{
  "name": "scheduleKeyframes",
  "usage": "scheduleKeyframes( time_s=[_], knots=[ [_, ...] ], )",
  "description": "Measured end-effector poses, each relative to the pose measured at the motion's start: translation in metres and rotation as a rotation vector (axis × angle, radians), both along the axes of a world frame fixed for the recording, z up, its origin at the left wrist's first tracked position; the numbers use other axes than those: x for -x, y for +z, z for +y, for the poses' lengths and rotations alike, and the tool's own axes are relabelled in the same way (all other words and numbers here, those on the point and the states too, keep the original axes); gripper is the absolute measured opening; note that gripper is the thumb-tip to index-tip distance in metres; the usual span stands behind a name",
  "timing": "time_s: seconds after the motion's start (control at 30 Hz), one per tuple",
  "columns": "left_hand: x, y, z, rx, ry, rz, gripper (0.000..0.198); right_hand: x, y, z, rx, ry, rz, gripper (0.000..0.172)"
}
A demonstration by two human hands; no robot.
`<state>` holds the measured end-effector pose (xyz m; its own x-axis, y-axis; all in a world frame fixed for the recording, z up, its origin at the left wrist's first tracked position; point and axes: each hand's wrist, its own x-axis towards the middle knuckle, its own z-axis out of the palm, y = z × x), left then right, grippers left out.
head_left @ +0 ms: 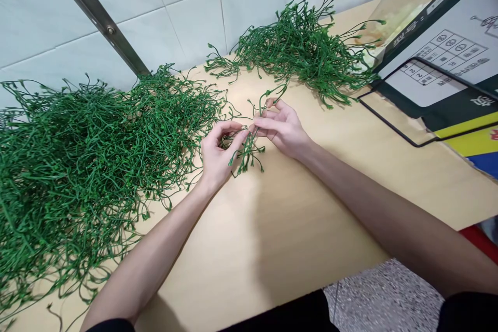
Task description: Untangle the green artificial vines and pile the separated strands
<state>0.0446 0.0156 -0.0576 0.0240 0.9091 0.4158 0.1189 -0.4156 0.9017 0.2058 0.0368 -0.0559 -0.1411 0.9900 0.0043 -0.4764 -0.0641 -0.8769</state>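
Note:
Thin green artificial plant stems (pixel 249 153) with small budded tips hang between my two hands over the table. My left hand (pixel 219 151) is closed, thumb and forefinger pinching the stems near their middle. From the right, my right hand (pixel 283 127) grips the same stems, with its fingertips almost meeting those of the left. One stem rises above the right fingers. Beside my left hand spreads a large tangled heap of the same stems (pixel 97 150). Behind my right hand lies a smaller heap (pixel 299 52).
A pale wooden table (pixel 218 259) carries everything, against a white tiled wall (pixel 187 26). A metal post (pixel 105 23) stands at the back left. On the right are a printed carton (pixel 439 57), a black wire frame (pixel 397 127) and a clear plastic bag (pixel 397 5).

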Motion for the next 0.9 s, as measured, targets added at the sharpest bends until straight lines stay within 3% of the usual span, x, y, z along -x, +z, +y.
scheduleKeyframes(
  time_s=[0.17,0.47,0.9],
  knots=[
    [0.0014,0.0007,-0.0003,0.011,0.026,0.022,0.017,0.0029,-0.0008,-0.0017,-0.004,-0.002,-0.066,0.071],
    [0.0019,0.0015,-0.0015,0.022,-0.02,-0.003,0.02,0.0031,-0.0017,-0.0012,0.018,0.006,-0.085,0.072],
    [0.0008,0.003,-0.0032,-0.043,0.066,0.115,0.016,0.0029,-0.0042,0.0005,0.031,0.081,-0.046,0.067]
  ],
)
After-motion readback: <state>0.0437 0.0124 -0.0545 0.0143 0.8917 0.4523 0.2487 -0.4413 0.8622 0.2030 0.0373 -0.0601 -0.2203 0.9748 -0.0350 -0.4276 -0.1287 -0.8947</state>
